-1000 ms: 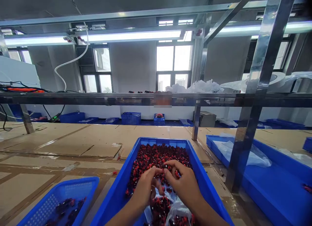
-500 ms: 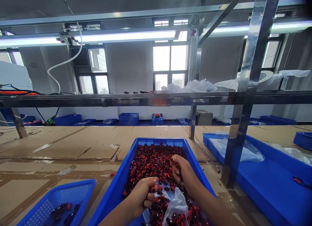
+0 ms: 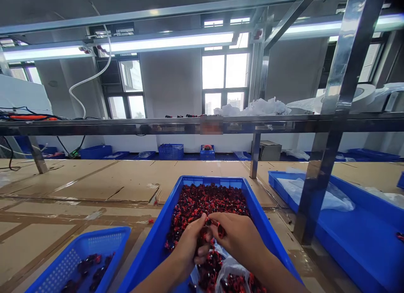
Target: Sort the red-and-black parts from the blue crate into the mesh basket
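Note:
Over a blue tray [image 3: 148, 238] heaped with small red-and-black parts [image 3: 202, 196], my two hands meet. My left hand [image 3: 189, 246] is closed, its thumb and forefinger pinching a small red-and-black part [image 3: 208, 222] at the fingertips. My right hand [image 3: 241, 236] is closed too, its fingers at the same spot, with another dark red part [image 3: 221, 231] showing under its curled fingers. Which hand bears the pinched part more cannot be made out. Below the hands a crumpled clear plastic bag [image 3: 232, 270] lies among the parts.
A blue perforated basket [image 3: 121, 238] with several dark parts stands at the left. To the right, behind a metal post [image 3: 312, 200], lies a large blue tray [image 3: 341, 238] with plastic bags [image 3: 303, 192]. Cardboard [image 3: 104, 179] covers the bench under a metal shelf rail [image 3: 151, 126].
My right hand has come down and left to meet my left hand, which has risen slightly. Their fingertips now join at a small part. The view has shifted a little.

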`<state>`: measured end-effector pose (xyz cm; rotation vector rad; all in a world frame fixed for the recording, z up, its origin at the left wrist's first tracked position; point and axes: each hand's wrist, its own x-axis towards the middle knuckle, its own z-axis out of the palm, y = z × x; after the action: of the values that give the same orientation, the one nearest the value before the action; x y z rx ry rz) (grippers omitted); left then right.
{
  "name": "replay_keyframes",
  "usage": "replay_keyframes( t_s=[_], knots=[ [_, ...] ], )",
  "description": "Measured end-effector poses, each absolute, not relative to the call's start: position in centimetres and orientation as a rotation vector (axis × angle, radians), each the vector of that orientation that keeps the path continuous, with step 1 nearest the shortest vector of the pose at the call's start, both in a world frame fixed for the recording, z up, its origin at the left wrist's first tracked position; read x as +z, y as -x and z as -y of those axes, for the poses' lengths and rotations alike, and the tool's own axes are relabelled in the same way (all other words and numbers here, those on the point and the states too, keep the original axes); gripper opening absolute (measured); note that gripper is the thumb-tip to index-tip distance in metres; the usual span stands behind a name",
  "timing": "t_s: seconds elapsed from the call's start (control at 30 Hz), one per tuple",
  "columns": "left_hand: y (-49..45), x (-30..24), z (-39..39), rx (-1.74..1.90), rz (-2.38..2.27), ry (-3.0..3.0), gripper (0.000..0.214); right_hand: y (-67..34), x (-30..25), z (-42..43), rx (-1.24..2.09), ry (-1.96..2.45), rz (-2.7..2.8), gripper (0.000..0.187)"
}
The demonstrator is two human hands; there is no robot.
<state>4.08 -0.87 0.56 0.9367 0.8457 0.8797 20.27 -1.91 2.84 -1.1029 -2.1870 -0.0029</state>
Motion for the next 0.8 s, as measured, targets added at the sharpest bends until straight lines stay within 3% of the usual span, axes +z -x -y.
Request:
replay_keyframes(
  t_s=[0.27,0.4,0.53,0.63,0.73,0.8],
  knots=[
    [-3.9,0.8,1.1,0.878,-0.767,-0.866,0.043,-20.1,2.9,1.9,0.042,1.108,2.168,0.025],
    [-3.7,0.3,0.6,0.854,-0.703,-0.742,0.026,-20.1,3.0,2.0,0.113,1.117,2.082,0.021],
    [-3.8,0.0,0.4,0.912,-0.736,-0.734,0.036,-19.9,3.0,1.8,0.254,1.139,1.978,0.019],
    [-4.0,0.0,0.4,0.913,-0.799,-0.812,0.045,-19.9,2.8,1.1,0.690,1.084,1.680,0.015],
    [-4.2,0.0,0.2,0.962,-0.899,-0.955,0.061,-20.2,2.4,0.2,1.227,0.968,1.340,0.026],
    [-4.2,0.0,-0.1,1.044,-0.938,-1.033,0.064,-20.7,2.3,-0.2,1.357,0.931,1.290,0.031]
  ],
)
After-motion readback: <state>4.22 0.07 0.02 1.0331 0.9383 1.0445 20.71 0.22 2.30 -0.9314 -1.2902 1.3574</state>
